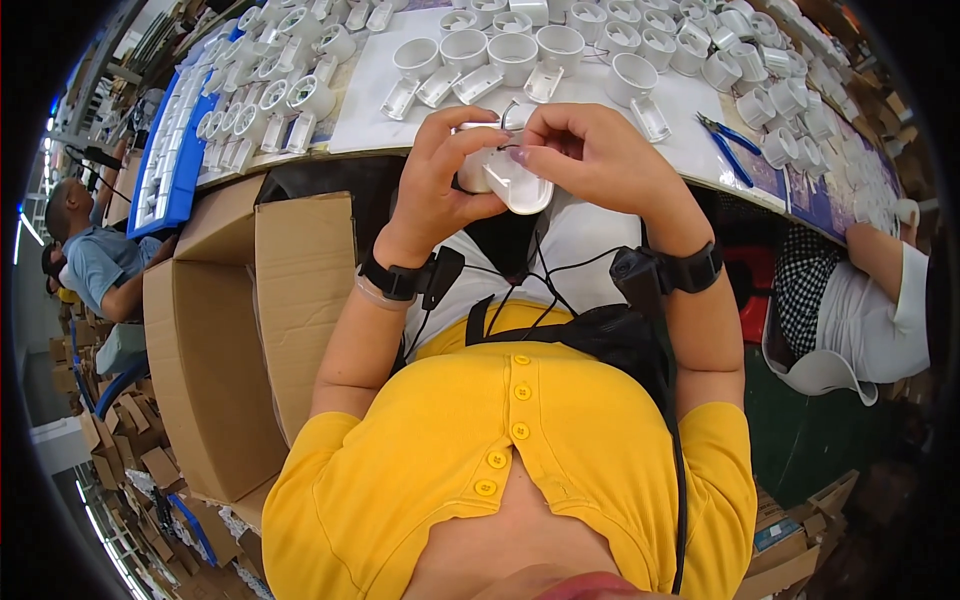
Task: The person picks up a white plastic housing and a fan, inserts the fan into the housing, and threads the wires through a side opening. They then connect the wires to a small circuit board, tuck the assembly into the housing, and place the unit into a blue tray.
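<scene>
My left hand point(447, 165) is closed around a white plastic housing point(519, 187), a round cup with a tongue-shaped tray, held above my lap at the table's near edge. A thin dark wire point(507, 114) sticks up from the housing. My right hand point(585, 150) has its thumb and forefinger pinched together over the housing, at the wire. The fingers partly cover the spot where wire and housing meet. Just beyond my hands stand several similar white cups point(513, 57) with trays attached.
Many more white housings cover the table point(360, 110). Blue-handled cutters point(730, 147) lie to the right. A blue tray point(178, 160) of white parts is at the left, above an open cardboard box point(215, 370). One person sits at each side.
</scene>
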A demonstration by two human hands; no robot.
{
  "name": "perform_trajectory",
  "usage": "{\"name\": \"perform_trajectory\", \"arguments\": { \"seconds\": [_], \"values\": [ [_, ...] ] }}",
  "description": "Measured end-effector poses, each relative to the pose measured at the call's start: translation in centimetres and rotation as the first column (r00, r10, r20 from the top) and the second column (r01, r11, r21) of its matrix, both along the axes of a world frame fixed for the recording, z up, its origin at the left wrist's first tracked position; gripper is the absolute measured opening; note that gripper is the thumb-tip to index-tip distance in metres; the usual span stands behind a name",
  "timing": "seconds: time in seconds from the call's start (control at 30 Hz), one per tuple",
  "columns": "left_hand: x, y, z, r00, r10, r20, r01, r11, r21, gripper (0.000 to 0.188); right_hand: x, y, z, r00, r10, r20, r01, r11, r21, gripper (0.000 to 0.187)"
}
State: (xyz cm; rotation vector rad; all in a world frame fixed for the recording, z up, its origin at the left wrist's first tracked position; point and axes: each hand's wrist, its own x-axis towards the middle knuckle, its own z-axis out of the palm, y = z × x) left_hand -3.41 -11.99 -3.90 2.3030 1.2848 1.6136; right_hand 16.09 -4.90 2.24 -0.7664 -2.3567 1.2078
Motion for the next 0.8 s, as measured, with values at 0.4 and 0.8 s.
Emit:
{"name": "perform_trajectory", "arguments": {
  "seconds": [0.4, 0.8],
  "values": [
    [-0.3, -0.1, -1.1, 0.985, -0.048, 0.163, 0.076, 0.982, -0.171, 0.073, -0.8, 0.8, -1.4, 0.951, -0.073, -0.300, -0.126, 0.794, -0.595, 0.016],
    [0.2, 0.6, -0.5, 0.997, -0.073, 0.030, 0.071, 0.997, 0.042, 0.076, -0.5, -0.4, -0.2, 0.952, -0.035, -0.304, -0.132, 0.851, -0.509, 0.018]
  ]
}}
